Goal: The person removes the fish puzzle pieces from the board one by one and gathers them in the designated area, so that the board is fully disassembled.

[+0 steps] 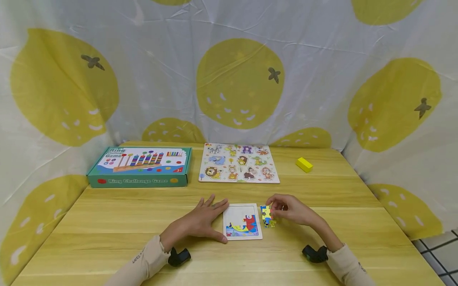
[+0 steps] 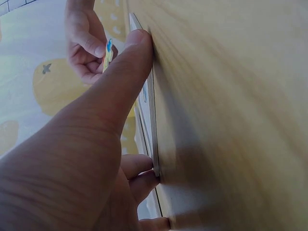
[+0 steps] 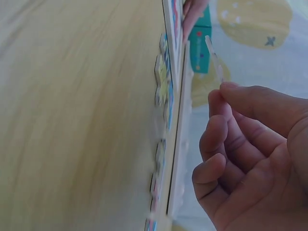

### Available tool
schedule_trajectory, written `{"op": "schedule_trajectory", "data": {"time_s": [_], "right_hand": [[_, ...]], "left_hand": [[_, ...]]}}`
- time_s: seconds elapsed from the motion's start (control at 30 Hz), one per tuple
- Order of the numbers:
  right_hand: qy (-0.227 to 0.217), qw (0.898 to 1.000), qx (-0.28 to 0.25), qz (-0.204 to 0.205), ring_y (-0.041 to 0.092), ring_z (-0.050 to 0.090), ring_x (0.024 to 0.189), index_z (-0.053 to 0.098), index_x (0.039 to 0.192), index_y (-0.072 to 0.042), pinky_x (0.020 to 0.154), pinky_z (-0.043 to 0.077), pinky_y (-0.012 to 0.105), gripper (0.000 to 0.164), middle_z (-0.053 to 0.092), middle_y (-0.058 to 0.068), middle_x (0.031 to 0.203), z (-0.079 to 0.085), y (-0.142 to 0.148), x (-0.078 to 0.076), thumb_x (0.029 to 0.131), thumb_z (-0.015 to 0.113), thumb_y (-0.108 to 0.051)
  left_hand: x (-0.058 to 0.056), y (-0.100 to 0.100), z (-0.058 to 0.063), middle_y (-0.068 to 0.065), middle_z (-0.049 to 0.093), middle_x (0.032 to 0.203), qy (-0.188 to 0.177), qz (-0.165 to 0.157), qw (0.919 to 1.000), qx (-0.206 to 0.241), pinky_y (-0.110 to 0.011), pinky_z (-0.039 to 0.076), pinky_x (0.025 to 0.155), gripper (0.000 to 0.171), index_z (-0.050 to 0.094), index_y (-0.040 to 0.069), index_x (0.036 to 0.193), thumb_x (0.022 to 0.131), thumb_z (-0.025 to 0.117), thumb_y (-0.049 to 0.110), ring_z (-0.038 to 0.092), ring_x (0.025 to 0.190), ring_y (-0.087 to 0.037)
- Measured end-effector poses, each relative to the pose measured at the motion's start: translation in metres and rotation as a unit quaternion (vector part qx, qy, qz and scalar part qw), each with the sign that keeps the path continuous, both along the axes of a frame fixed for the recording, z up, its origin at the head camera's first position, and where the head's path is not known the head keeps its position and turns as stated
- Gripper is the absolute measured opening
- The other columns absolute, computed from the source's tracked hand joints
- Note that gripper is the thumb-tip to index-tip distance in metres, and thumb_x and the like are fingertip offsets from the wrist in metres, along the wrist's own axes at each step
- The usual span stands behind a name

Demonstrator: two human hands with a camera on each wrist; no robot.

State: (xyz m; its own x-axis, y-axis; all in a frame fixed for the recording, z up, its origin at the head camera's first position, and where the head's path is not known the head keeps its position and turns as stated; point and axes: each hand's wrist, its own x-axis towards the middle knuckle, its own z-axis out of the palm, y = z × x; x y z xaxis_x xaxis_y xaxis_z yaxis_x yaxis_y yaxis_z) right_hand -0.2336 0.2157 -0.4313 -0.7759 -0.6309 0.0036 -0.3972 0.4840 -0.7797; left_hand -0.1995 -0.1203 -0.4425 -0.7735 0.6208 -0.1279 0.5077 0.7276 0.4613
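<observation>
A small framed jigsaw puzzle (image 1: 242, 222) lies flat on the table, with red, yellow and blue pieces fitted along its lower part and right side. My left hand (image 1: 204, 221) rests spread at its left side, thumb at the lower corner and fingertips at the upper one. In my right hand (image 1: 294, 209), thumb and index finger pinch a jigsaw piece (image 3: 214, 58), seen edge-on in the right wrist view. That hand hovers just right of the frame, above several loose jigsaw pieces (image 3: 162, 79) on the table, which it partly hides in the head view.
Behind the puzzle lies an animal peg board (image 1: 239, 163). A green ring game box (image 1: 138, 167) sits at the back left, and a yellow block (image 1: 304, 165) at the back right. A lemon-print curtain (image 1: 239, 83) hangs behind the wooden table (image 1: 143, 214).
</observation>
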Motion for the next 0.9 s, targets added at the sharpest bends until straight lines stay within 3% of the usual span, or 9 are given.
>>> {"op": "schedule_trajectory", "data": {"time_s": [0.53, 0.9], "right_hand": [[-0.005, 0.999, 0.015, -0.033, 0.009, 0.051, 0.073, 0.061, 0.110, -0.004, 0.061, 0.042, 0.020, 0.018, 0.061, 0.003, 0.085, -0.008, 0.036, 0.005, 0.093, 0.062, -0.009], [-0.013, 0.999, 0.020, -0.029, 0.009, 0.052, 0.073, 0.063, 0.111, -0.003, 0.060, 0.042, 0.019, 0.019, 0.061, 0.004, 0.084, -0.011, 0.044, 0.006, 0.092, 0.063, -0.008]], "left_hand": [[0.001, -0.001, 0.000, 0.000, 0.023, 0.159, 0.001, 0.002, 1.0000, 0.001, -0.062, 0.002, 0.114, 0.106, 0.027, 0.015, 0.153, 0.072, 0.069, 0.069, 0.004, 0.146, -0.039], [-0.001, 0.000, 0.000, 0.002, 0.021, 0.159, 0.000, 0.004, 1.0000, -0.002, -0.061, 0.001, 0.114, 0.107, 0.025, 0.016, 0.153, 0.071, 0.069, 0.069, 0.003, 0.146, -0.037]]}}
